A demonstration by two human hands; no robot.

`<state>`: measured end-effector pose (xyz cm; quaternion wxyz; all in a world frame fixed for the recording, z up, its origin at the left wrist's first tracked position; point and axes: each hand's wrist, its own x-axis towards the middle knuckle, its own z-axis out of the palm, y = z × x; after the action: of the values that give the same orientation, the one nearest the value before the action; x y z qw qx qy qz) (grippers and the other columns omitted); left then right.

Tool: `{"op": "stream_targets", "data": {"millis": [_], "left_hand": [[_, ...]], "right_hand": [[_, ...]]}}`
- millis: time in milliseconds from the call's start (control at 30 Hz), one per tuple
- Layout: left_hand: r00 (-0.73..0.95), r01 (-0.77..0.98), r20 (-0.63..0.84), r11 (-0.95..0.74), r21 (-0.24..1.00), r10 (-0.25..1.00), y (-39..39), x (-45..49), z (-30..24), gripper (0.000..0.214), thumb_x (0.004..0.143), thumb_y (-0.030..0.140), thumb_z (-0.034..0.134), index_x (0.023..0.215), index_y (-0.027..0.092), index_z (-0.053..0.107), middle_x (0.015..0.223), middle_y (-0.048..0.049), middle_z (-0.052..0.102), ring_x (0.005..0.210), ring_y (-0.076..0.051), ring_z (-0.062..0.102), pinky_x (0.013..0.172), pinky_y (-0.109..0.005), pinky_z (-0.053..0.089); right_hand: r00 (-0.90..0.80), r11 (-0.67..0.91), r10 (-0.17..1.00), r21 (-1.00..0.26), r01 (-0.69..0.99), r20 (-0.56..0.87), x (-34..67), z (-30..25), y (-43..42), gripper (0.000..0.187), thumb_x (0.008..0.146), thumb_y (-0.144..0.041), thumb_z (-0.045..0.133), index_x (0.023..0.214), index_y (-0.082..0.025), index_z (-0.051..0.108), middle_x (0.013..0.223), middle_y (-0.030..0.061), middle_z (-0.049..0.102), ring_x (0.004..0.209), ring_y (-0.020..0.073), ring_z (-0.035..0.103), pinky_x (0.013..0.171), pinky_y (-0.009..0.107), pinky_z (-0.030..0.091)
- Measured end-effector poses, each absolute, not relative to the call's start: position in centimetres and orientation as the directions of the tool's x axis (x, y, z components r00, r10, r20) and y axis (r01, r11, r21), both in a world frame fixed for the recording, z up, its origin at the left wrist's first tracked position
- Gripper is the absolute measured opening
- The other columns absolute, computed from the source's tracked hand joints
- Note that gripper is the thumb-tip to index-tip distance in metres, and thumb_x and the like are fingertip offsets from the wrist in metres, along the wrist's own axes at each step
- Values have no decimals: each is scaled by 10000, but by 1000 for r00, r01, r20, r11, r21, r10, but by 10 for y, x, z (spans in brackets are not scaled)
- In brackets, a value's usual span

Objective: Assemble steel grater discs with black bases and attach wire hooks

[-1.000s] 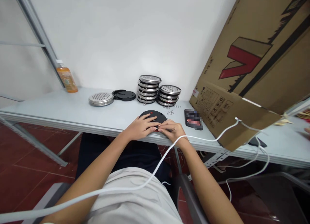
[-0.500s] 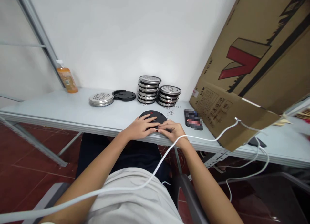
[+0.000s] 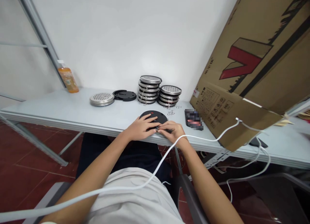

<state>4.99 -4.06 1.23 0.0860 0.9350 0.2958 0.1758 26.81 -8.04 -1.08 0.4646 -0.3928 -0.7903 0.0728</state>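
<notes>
A round black disc (image 3: 158, 116) with a small red mark lies at the table's front edge. My left hand (image 3: 142, 126) rests on it with fingers spread over the top, its thumb reaching toward the near rim. My right hand (image 3: 173, 130) is closed in a pinch on a small shiny metal clip (image 3: 158, 127) at that rim, beside my left thumb. The fingers partly cover the clip, so how it sits on the disc cannot be made out. Several loose bent wire clips (image 3: 170, 113) lie just behind the disc.
Behind stand a taller stack (image 3: 148, 90) and a shorter stack (image 3: 170, 95) of perforated metal discs. More discs (image 3: 102, 99), a black plastic piece (image 3: 124, 95) and an orange bottle (image 3: 68, 78) are leftward. At right are a blurred-out phone-like object (image 3: 193, 119), a large carton (image 3: 215, 98) and a white cable (image 3: 155, 170).
Both hands stay at the disc's near rim with hardly any movement. The whole view has shifted very slightly.
</notes>
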Motion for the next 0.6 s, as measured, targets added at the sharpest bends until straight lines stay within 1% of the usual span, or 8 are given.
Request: {"op": "stream_targets", "data": {"millis": [167, 300, 600], "left_hand": [[745, 542, 267, -788, 292, 611, -44, 51, 15, 470, 981, 555, 363, 1394, 392, 516, 1549, 41, 391, 1485, -279, 220, 1160, -505, 281], [745, 535, 264, -785, 313, 613, -43, 51, 16, 480, 966, 583, 381, 1386, 399, 523, 1546, 41, 395, 1482, -282, 228, 1164, -513, 276], [759, 532, 256, -797, 286, 599, -42, 51, 16, 473, 970, 571, 381, 1393, 405, 513, 1546, 45, 393, 1491, -274, 208, 1170, -491, 267]], "right_hand": [[-266, 683, 680, -460, 568, 683, 268, -11, -81, 80, 844, -287, 715, 820, -242, 776, 793, 53, 733, 746, 179, 659, 702, 319, 528], [-261, 698, 667, -462, 548, 698, 269, -12, -81, 86, 839, -308, 722, 830, -243, 776, 802, 56, 738, 753, 181, 666, 707, 322, 535], [-262, 694, 678, -480, 537, 687, 271, -13, -79, 112, 833, -339, 724, 814, -243, 780, 801, 66, 743, 767, 190, 679, 716, 330, 545]]}}
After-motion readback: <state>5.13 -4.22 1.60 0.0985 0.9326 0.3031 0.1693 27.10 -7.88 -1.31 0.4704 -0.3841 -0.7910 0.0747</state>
